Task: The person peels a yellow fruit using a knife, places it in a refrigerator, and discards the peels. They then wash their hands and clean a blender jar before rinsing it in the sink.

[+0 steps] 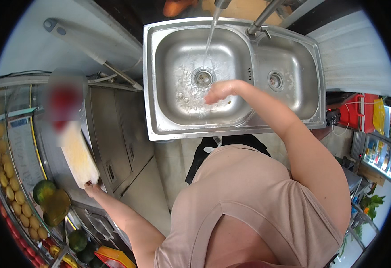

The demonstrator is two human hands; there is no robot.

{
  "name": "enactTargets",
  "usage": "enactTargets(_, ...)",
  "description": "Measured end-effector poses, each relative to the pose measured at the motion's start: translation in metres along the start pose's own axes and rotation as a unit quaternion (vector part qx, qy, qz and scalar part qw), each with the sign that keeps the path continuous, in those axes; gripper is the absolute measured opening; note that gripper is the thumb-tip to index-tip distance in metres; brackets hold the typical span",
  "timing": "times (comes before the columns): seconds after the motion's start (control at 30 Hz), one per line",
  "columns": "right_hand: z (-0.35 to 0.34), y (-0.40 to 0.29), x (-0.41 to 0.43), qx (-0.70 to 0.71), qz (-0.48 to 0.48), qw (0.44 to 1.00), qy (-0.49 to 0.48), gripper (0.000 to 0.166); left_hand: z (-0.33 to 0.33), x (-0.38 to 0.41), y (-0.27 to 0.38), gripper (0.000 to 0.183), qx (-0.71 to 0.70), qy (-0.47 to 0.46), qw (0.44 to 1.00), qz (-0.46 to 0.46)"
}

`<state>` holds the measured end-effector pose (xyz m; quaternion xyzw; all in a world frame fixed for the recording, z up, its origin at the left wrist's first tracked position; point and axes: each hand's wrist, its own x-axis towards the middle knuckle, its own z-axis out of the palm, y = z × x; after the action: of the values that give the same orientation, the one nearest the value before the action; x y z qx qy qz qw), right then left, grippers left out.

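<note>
My left hand grips the near end of a white plastic cutting board at its handle hole. The board has yellowish stains, and its far end runs into a blurred patch with red in it. My right hand is wet and holds nothing. It hangs over the large left basin of a stainless-steel double sink, close to the drain strainer. Water runs from the faucet spout into that basin, beside the hand. Motion blur softens the right fingers.
The smaller basin has its own drain. A steel counter with cabinet doors stands at left. Beyond it are watermelons, rows of yellow fruit and a yellow-orange bin. A red case sits at right.
</note>
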<state>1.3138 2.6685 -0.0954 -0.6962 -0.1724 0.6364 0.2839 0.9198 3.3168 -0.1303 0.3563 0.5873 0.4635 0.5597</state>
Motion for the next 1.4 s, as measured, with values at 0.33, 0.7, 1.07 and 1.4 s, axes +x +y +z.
enactTargets(0.33,-0.084,-0.059,-0.12,0.155,-0.4,0.752,0.501,0.052,0.146,-0.135,0.036,0.053,0.517,0.073,0.793,0.315)
enactTargets(0.7,-0.056,-0.067,-0.156,0.136,-0.401,0.774,0.471,0.032,0.328,-0.527,-0.104,0.03,0.175,-0.759,0.618,0.11)
enactTargets(1.07,-0.069,-0.042,-0.032,0.73,-0.404,0.494,0.244,0.04,0.394,-0.615,-0.153,0.048,-0.102,-0.512,0.722,-0.454)
enactTargets(1.4,-0.103,-0.08,0.042,0.783,-0.316,0.468,0.26,0.046,0.437,-0.556,-0.177,0.055,-0.123,-0.41,0.801,-0.418)
